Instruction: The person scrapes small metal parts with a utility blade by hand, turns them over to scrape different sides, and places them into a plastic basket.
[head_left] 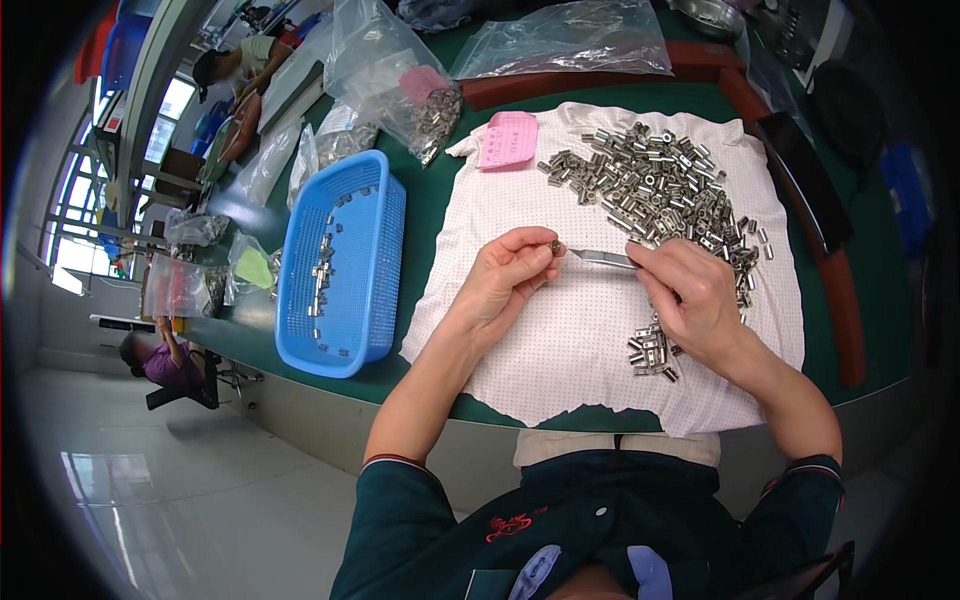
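Observation:
Between the thumb and fingertips of my left hand (502,280) is a small metal cylinder (556,246), dull silver and partly covered by the fingers. My right hand (690,295) grips a slim knife (603,258) with a pointed metal blade. Its tip is at the cylinder or just beside it; I cannot tell whether they touch. Both hands are over a white dotted cloth (500,370). Beyond my right hand spreads a pile of short metal cylinders (655,190), and a smaller group of them (652,352) lies on the near side, beside that wrist.
To the left stands a blue plastic basket (392,270) with several cylinders in it. A pink paper slip (508,140) lies on the cloth. Bags of parts (395,80) are at the back left. A reddish-brown frame (850,320) borders the right side. Two people sit farther left.

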